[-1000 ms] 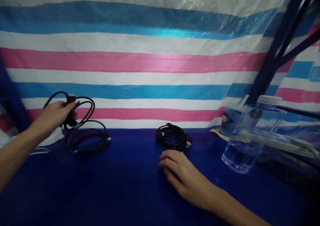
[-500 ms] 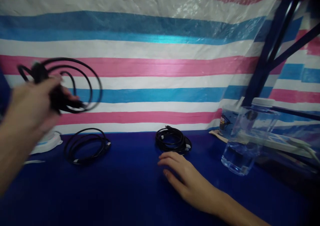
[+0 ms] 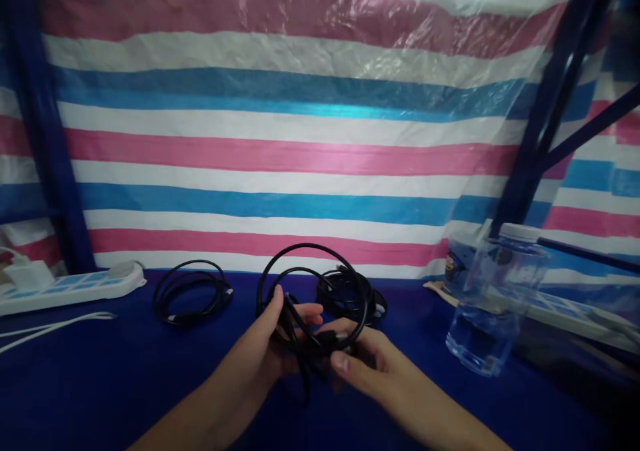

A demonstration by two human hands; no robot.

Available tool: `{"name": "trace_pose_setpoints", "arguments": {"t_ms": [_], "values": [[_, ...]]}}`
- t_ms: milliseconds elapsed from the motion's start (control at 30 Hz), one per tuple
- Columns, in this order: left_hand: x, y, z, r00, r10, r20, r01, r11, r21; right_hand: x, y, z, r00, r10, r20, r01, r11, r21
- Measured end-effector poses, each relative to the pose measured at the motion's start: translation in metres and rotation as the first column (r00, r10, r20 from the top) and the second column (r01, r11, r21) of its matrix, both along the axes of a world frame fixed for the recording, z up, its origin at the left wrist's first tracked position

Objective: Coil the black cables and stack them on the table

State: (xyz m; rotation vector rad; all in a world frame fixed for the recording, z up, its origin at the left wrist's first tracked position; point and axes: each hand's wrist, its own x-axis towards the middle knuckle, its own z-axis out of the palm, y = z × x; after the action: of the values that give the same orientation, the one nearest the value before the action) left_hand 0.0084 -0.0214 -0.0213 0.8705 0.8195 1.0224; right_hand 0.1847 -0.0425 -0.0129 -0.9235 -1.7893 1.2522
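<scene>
My left hand (image 3: 270,348) and my right hand (image 3: 363,364) meet above the middle of the blue table (image 3: 100,384). Together they hold a loosely looped black cable (image 3: 300,271), whose loops stand up above my fingers. My left thumb and fingers pinch the gathered strands; my right fingers close on the same bundle from the right. Just behind it lies a coiled black cable (image 3: 373,298) on the table. Another coiled black cable (image 3: 193,291) lies further left.
A white power strip (image 3: 70,284) with a plugged adapter and a white cord (image 3: 55,324) sits at the left. A clear plastic jar with a white lid (image 3: 493,298) stands at the right. A striped tarp hangs behind, with dark blue frame posts at both sides.
My left hand lifted the black cable from the left and carried it to the middle. My right hand rose off the table and took hold of it too.
</scene>
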Motion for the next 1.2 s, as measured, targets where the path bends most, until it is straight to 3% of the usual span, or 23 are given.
{"name": "trace_pose_setpoints", "arguments": {"t_ms": [167,267,333,433,533,600,633,700,833,900,967,1067,1200], "values": [[-0.004,0.0,-0.011,0.999,0.019,-0.049,-0.015,0.997,0.076,-0.003,0.013,-0.013,0.993,-0.103,-0.057,0.098,0.992,-0.082],[-0.004,-0.002,-0.019,0.989,0.021,-0.147,0.007,0.982,0.188,-0.001,0.023,-0.028,0.948,-0.294,0.122,0.289,0.956,0.059],[-0.004,-0.002,-0.023,0.974,0.049,-0.223,0.009,0.968,0.253,0.003,0.027,-0.034,0.85,-0.468,0.24,0.386,0.865,0.32],[-0.004,-0.002,-0.026,0.951,0.052,-0.305,0.041,0.955,0.293,0.009,0.026,-0.031,0.738,-0.642,0.206,0.357,0.631,0.689],[-0.004,-0.006,-0.022,0.893,0.018,-0.449,0.129,0.946,0.296,0.007,0.016,-0.021,0.727,-0.679,0.104,0.257,0.409,0.876],[-0.003,-0.012,-0.017,0.846,-0.021,-0.533,0.228,0.918,0.325,0.002,0.01,-0.017,0.752,-0.642,0.149,0.122,0.357,0.926],[-0.003,-0.015,-0.014,0.84,-0.053,-0.54,0.283,0.892,0.352,-0.002,0.007,-0.015,0.769,-0.611,0.186,0.061,0.36,0.931],[-0.004,-0.021,-0.009,0.854,-0.161,-0.494,0.392,0.824,0.41,-0.008,0.005,-0.015,0.806,-0.544,0.235,0.017,0.418,0.908],[-0.009,-0.023,-0.008,0.809,-0.432,-0.4,0.562,0.768,0.307,-0.008,0.008,-0.018,0.858,-0.483,0.177,0.197,0.627,0.754],[-0.011,-0.02,-0.008,0.797,-0.473,-0.377,0.58,0.774,0.255,-0.004,0.014,-0.019,0.857,-0.494,0.147,0.267,0.669,0.693],[-0.012,-0.018,-0.007,0.828,-0.41,-0.382,0.529,0.796,0.293,0.001,0.02,-0.021,0.854,-0.506,0.119,0.306,0.674,0.672],[-0.013,-0.013,-0.003,0.871,-0.122,-0.476,0.347,0.839,0.419,0.008,0.03,-0.026,0.847,-0.52,0.112,0.347,0.699,0.625],[-0.019,-0.005,-0.003,0.787,0.235,-0.57,0.172,0.804,0.569,0.015,0.039,-0.031,0.832,-0.537,0.142,0.407,0.763,0.503]]}}
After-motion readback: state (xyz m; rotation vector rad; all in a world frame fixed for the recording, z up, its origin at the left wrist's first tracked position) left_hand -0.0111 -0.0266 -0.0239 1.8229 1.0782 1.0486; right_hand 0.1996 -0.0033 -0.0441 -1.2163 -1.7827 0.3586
